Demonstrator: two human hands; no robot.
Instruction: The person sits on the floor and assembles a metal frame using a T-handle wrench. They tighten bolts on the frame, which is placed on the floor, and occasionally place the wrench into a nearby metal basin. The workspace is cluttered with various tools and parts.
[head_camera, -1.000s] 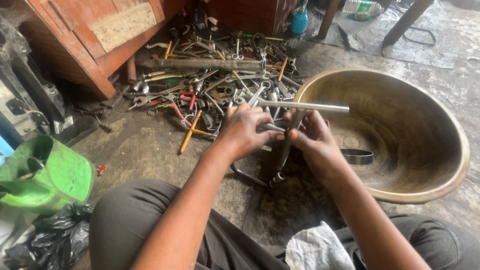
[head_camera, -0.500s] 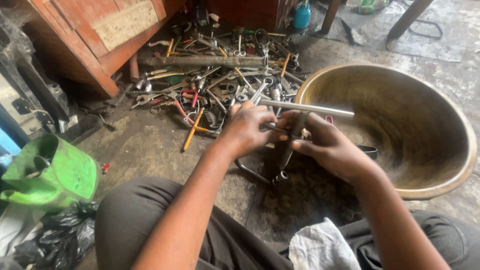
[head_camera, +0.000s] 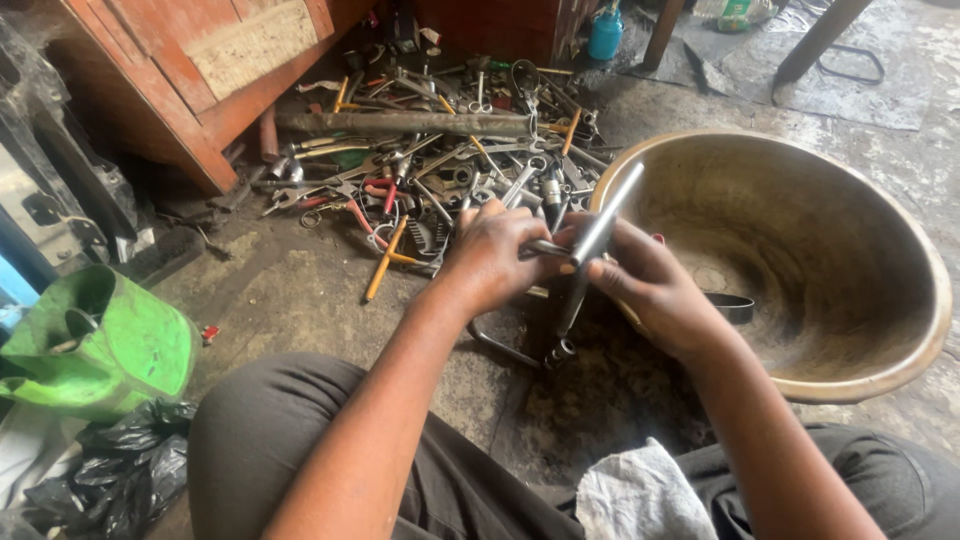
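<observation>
A wide brass-coloured bowl (head_camera: 880, 330) is set on the concrete floor (head_camera: 290, 290), and everything else is placed by it. A heap of hand tools (head_camera: 440, 150) is spread to its left, against a red wooden cabinet (head_camera: 170, 90). A green plastic container (head_camera: 110, 340) is seen far left of the bowl. At the bowl's near-left rim, a bright steel rod (head_camera: 608, 215) is pinched in the grip of the right hand (head_camera: 655, 285). The left hand (head_camera: 495, 255), just left of it, is closed around a dark metal tool (head_camera: 570, 305), whose lower end is stood on the floor.
</observation>
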